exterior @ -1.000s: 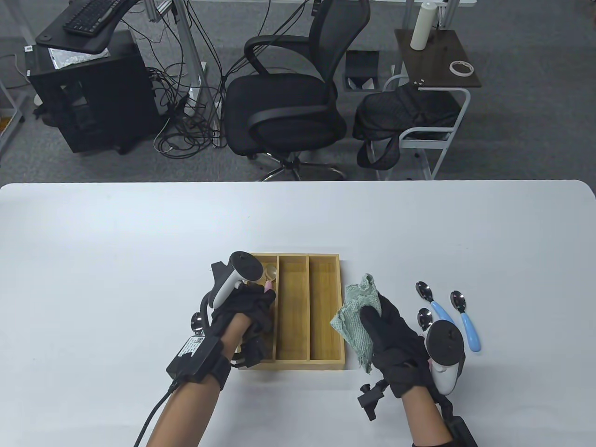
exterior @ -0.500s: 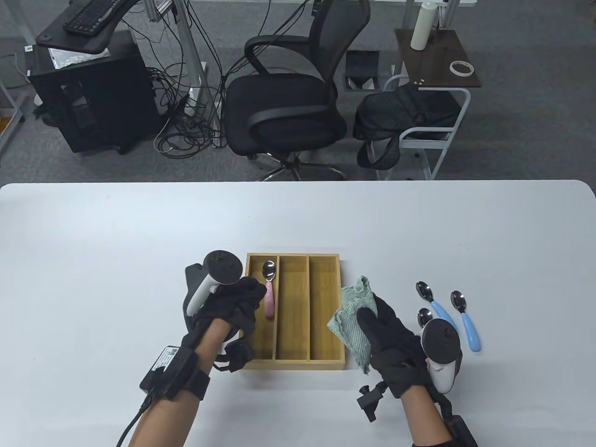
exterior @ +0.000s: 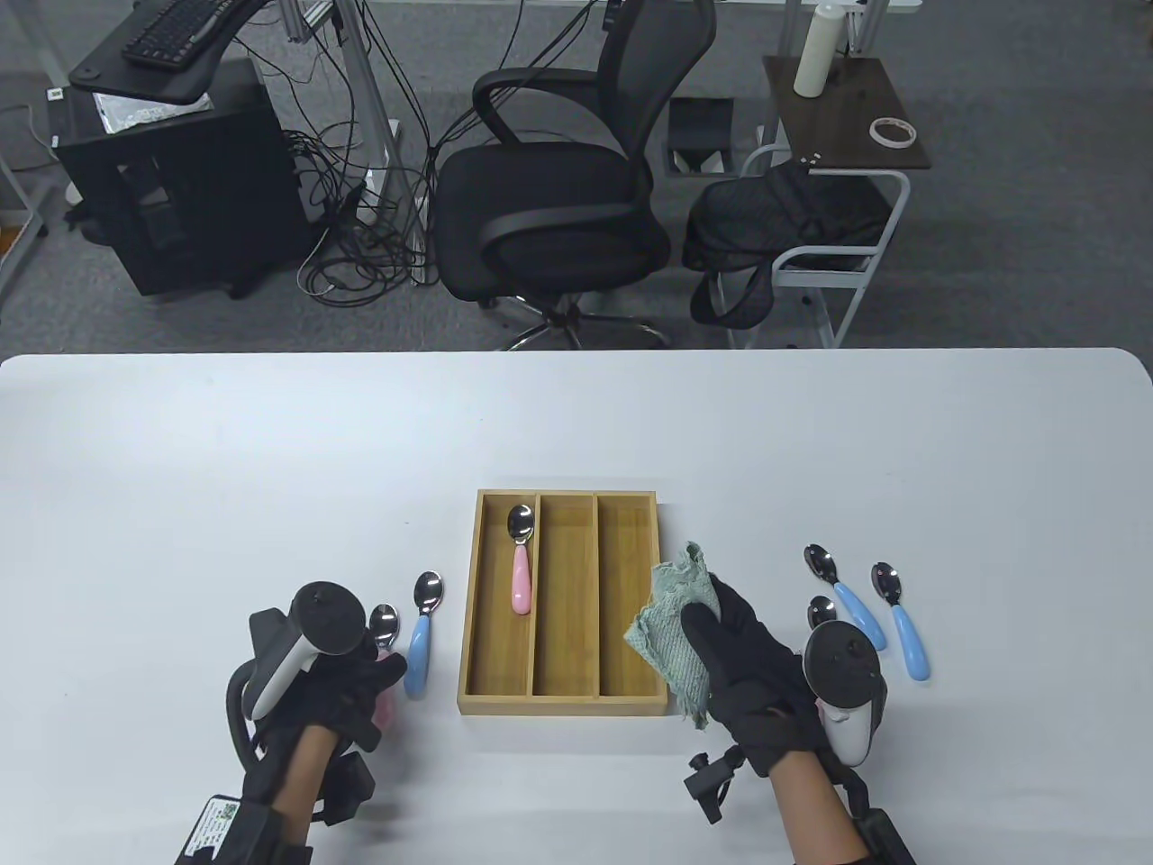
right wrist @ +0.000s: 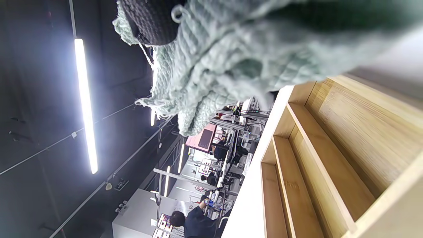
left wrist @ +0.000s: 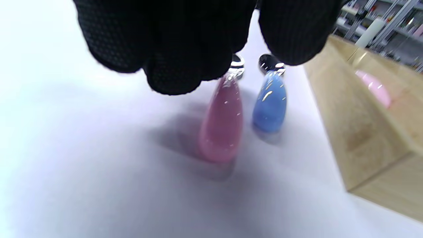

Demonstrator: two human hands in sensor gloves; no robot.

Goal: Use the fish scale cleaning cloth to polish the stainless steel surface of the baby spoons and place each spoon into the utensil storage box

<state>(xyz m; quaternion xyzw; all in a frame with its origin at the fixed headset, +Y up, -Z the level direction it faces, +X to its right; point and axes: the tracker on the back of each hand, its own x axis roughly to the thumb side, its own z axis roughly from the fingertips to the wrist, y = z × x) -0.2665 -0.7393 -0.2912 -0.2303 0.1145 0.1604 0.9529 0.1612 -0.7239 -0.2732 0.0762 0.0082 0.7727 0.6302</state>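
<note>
Left hand (exterior: 338, 689) now beside box (exterior: 566, 694), over pink spoon (left wrist: 220, 125).

No legible text anywhere. White label (exterior: 214, 824) on the black box strapped to the left forearm carries dark print and what looks like a small square code, too small to read in the table view. Another small white sticker (exterior: 56, 93) with a dark square mark sits on the black cabinet at far left, also unreadable; wrist views show no lettering on the spoons, the cloth or the wooden box.
</note>
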